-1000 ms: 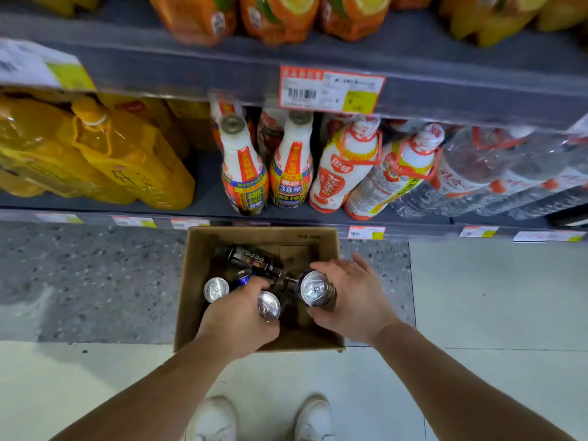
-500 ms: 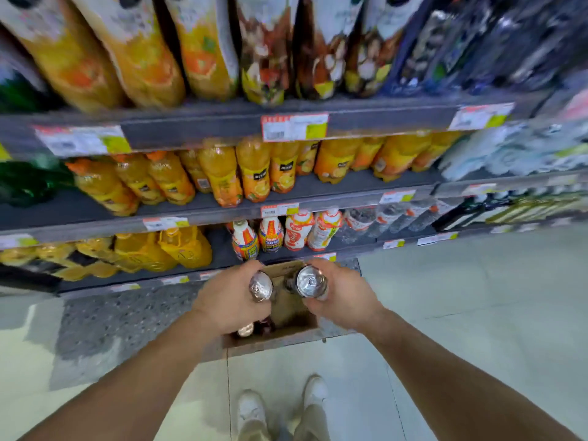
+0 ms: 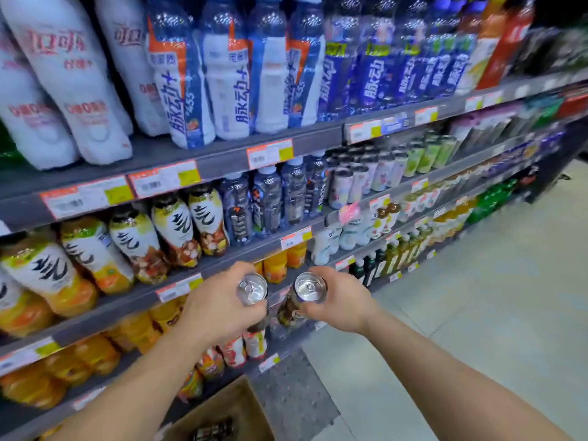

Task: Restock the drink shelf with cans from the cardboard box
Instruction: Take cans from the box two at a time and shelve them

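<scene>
Head cam only here: each hand had a can. The left hand [image 3: 219, 308] was wrapped round the left can [image 3: 253, 289], the right hand [image 3: 342, 302] round the right can [image 3: 302, 297], fingers closed tight on both. Both cans stood roughly upright, tops toward the camera, just apart. The slim-can row [image 3: 359, 179] sat up and to the right, so the right hand looked nearer, though it's blurry. The cardboard box [image 3: 222, 415] stayed low by the floor.
</scene>
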